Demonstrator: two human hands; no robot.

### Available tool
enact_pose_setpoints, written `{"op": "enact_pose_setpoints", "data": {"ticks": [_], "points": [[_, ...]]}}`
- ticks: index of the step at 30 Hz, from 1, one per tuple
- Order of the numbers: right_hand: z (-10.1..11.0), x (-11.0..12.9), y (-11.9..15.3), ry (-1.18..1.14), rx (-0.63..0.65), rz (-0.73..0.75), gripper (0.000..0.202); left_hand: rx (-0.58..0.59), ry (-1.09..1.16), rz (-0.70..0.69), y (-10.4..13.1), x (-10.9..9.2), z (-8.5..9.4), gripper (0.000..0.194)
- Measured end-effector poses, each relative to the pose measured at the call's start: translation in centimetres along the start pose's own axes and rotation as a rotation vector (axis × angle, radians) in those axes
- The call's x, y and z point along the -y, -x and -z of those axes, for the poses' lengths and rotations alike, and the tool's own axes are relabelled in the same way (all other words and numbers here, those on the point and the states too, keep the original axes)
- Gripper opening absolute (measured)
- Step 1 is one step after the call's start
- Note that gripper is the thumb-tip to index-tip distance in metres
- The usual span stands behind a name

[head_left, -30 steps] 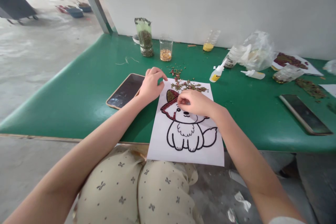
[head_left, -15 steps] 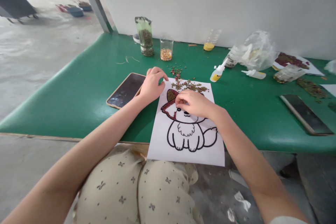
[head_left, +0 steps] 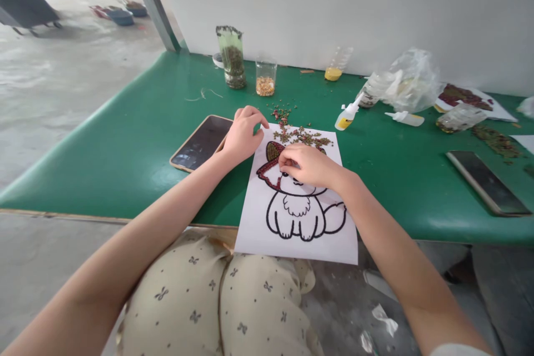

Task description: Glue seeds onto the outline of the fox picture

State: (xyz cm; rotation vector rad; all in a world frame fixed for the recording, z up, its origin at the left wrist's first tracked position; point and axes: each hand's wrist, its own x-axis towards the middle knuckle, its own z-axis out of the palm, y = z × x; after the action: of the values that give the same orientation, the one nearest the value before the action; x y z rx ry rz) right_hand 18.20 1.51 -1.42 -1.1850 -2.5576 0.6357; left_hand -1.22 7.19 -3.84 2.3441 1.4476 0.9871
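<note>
A white sheet (head_left: 258,222) with a black-outlined cartoon animal lies on the green table, overhanging its front edge. Red and green beans fill the drawing's left ear (head_left: 274,151) and part of the head's left side. Loose green and reddish beans (head_left: 308,137) are scattered over the sheet's top. My right hand (head_left: 306,164) is over the animal's face, thumb and fingertips pinched together; whatever they hold is too small to make out. My left hand (head_left: 246,132) rests at the sheet's upper left edge beside a phone (head_left: 200,143), fingers apart and holding nothing.
Behind the sheet stand a green container (head_left: 232,58) and a clear cup of kernels (head_left: 265,79). To the right are a glue bottle (head_left: 346,117), another bottle lying down (head_left: 405,118), plastic bags (head_left: 413,80), a clear jar (head_left: 460,118) and a second phone (head_left: 486,182).
</note>
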Motion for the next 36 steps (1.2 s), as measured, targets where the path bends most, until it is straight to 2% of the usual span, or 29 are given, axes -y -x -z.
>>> {"op": "enact_pose_setpoints", "data": {"ticks": [18, 36], "points": [[-0.38, 0.2, 0.0, -0.006, 0.014, 0.053, 0.009, 0.009, -0.009, 0.002, -0.03, 0.0, -0.16, 0.021], [-0.13, 0.59, 0.07, -0.017, 0.042, 0.034, 0.008, 0.013, -0.009, 0.003, -0.06, -0.02, -0.25, 0.022]]}}
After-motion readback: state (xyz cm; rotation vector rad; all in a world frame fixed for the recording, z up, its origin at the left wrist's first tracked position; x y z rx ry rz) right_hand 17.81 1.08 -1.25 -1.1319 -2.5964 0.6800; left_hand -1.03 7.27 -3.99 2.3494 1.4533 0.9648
